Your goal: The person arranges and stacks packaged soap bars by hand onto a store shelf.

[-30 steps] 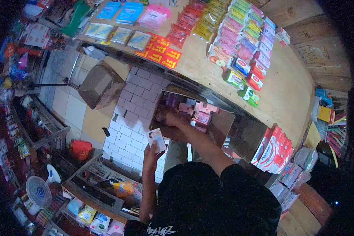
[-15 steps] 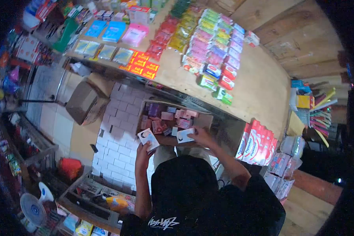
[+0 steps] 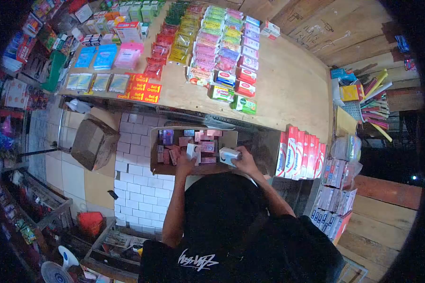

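My left hand (image 3: pixel 186 167) is closed around a small white box (image 3: pixel 192 150), held over the left-middle part of an open cardboard carton (image 3: pixel 163 168). A second white box (image 3: pixel 228 154) is gripped in my right hand (image 3: pixel 246 162) at the carton's right side. Both boxes have a dark mark on them, and the fingers hide part of each. Several small pink boxes (image 3: pixel 207 147) and a purple box (image 3: pixel 166 137) lie inside the carton, between and beyond my hands.
Above the carton, a wooden counter (image 3: pixel 288 85) carries rows of soap packs (image 3: pixel 205 49), sachets and blue packs (image 3: pixel 105 56). Red toothpaste boxes (image 3: pixel 301 153) stand at its right end. Another carton (image 3: pixel 93 144) sits on the floor at left, beside white tiles (image 3: pixel 144 193).
Both white boxes have been turned from showing their broad faces to a more edge-on position. My left hand has moved up and right over the carton. The view has shifted a little.
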The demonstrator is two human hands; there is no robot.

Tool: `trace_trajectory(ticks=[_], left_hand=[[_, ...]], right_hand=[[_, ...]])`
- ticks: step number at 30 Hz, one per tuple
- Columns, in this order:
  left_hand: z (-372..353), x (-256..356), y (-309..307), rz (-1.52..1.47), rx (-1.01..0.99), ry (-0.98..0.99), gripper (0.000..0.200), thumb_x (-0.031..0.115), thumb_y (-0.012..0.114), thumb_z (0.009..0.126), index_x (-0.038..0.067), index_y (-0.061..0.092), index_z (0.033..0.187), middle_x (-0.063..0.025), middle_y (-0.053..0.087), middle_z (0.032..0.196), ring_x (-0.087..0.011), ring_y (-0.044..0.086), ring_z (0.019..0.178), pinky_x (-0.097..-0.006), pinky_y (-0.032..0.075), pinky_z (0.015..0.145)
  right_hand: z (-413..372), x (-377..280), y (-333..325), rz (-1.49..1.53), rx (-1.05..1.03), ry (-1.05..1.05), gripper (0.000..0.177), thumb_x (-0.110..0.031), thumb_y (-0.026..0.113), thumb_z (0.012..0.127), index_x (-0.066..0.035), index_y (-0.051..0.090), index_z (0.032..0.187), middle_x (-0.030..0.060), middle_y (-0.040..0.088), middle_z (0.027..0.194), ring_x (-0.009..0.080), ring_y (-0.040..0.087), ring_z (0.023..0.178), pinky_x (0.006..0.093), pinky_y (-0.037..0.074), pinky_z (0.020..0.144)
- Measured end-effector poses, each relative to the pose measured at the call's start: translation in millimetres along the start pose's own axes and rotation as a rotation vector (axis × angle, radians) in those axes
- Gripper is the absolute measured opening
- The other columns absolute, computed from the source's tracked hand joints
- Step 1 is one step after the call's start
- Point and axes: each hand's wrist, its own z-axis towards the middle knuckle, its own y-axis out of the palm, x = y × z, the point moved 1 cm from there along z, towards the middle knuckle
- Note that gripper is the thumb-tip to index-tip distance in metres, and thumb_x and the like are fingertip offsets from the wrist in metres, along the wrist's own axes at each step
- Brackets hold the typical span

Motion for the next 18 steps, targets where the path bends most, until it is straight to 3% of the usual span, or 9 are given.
trace_trajectory(ticks=[5, 6, 7, 8, 9, 12, 14, 17, 18], left_hand=[[36.2, -38.1, 25.3, 0.343, -0.076, -0.015, 0.043, 0.03, 0.066, 0.08, 0.003, 0.057, 0.112, -0.0235, 0.065, 0.104, -0.0413, 0.063, 0.099, -0.0498, 0.05, 0.084], [47.3, -67.6, 42.4, 0.365, -0.128, 0.008, 0.041, 0.029, 0.066, 0.079, 0.004, 0.058, 0.111, -0.0229, 0.065, 0.104, -0.0408, 0.063, 0.099, -0.0494, 0.051, 0.084], [50.0, -67.3, 41.0, 0.388, -0.184, 0.031, 0.04, 0.028, 0.066, 0.079, 0.004, 0.059, 0.11, -0.0224, 0.066, 0.104, -0.0404, 0.063, 0.099, -0.0491, 0.051, 0.084], [63.7, -64.2, 41.7, 0.517, -0.421, -0.003, 0.032, 0.025, 0.064, 0.08, 0.005, 0.062, 0.106, -0.0222, 0.065, 0.105, -0.0394, 0.063, 0.099, -0.049, 0.051, 0.084], [68.1, -73.6, 52.3, 0.529, -0.386, 0.005, 0.031, 0.024, 0.064, 0.08, 0.005, 0.062, 0.104, -0.0224, 0.065, 0.105, -0.039, 0.064, 0.098, -0.0486, 0.051, 0.084], [70.0, -108.6, 69.8, 0.552, -0.284, 0.046, 0.028, 0.022, 0.062, 0.082, 0.003, 0.063, 0.102, -0.0229, 0.065, 0.103, -0.0379, 0.065, 0.096, -0.0473, 0.052, 0.083], [66.3, -98.0, 52.0, 0.538, -0.225, 0.129, 0.027, 0.021, 0.061, 0.084, 0.002, 0.062, 0.103, -0.0232, 0.066, 0.101, -0.0371, 0.066, 0.092, -0.0466, 0.054, 0.079], [82.2, -85.2, 16.8, 0.37, -0.277, -0.216, 0.061, 0.049, 0.058, 0.085, 0.001, 0.056, 0.122, -0.024, 0.061, 0.118, -0.0382, 0.058, 0.112, -0.0462, 0.048, 0.094], [85.0, -87.4, 9.8, 0.349, -0.278, -0.289, 0.06, 0.048, 0.058, 0.085, 0.001, 0.056, 0.121, -0.0239, 0.061, 0.118, -0.0382, 0.058, 0.111, -0.0462, 0.048, 0.093]], right_hand=[[4.5, -10.0, 35.7, -0.361, -0.191, -0.173, 0.05, -0.015, 0.07, 0.076, -0.003, 0.053, 0.121, 0.0254, 0.064, 0.097, 0.0438, 0.062, 0.092, 0.0499, 0.05, 0.082], [8.9, -6.0, 44.7, -0.289, -0.225, -0.328, 0.042, -0.01, 0.063, 0.078, -0.003, 0.054, 0.119, 0.0249, 0.064, 0.098, 0.0434, 0.062, 0.092, 0.051, 0.05, 0.081], [12.3, -4.0, 56.2, -0.431, -0.222, -0.36, 0.04, -0.009, 0.061, 0.078, -0.004, 0.055, 0.117, 0.0242, 0.064, 0.098, 0.0427, 0.062, 0.091, 0.0506, 0.05, 0.081], [18.3, -3.5, 68.9, -0.574, -0.215, -0.395, 0.038, -0.007, 0.059, 0.079, -0.004, 0.055, 0.116, 0.0235, 0.064, 0.098, 0.042, 0.062, 0.091, 0.0502, 0.051, 0.08], [26.0, -4.8, 77.8, -0.717, -0.201, -0.437, 0.036, -0.005, 0.057, 0.079, -0.004, 0.056, 0.114, 0.0229, 0.064, 0.099, 0.0412, 0.062, 0.09, 0.0499, 0.051, 0.08], [40.7, 1.8, 97.5, -0.43, -0.188, -0.25, 0.024, -0.01, 0.054, 0.08, -0.005, 0.063, 0.102, 0.0187, 0.065, 0.095, 0.0368, 0.063, 0.086, 0.0491, 0.051, 0.08], [57.3, 33.4, 117.6, -0.68, -0.319, -0.387, 0.028, -0.026, 0.052, 0.086, -0.007, 0.067, 0.101, 0.0193, 0.066, 0.097, 0.0366, 0.064, 0.089, 0.0481, 0.051, 0.082], [74.1, -29.7, 88.8, -0.69, -0.628, -0.132, 0.042, -0.039, 0.048, 0.089, -0.005, 0.066, 0.106, 0.022, 0.065, 0.106, 0.0369, 0.063, 0.098, 0.0454, 0.05, 0.088], [86.3, -24.5, 94.8, -0.706, -0.678, -0.068, 0.044, -0.04, 0.048, 0.089, -0.005, 0.066, 0.107, 0.0223, 0.065, 0.108, 0.0365, 0.063, 0.099, 0.0447, 0.05, 0.089]])
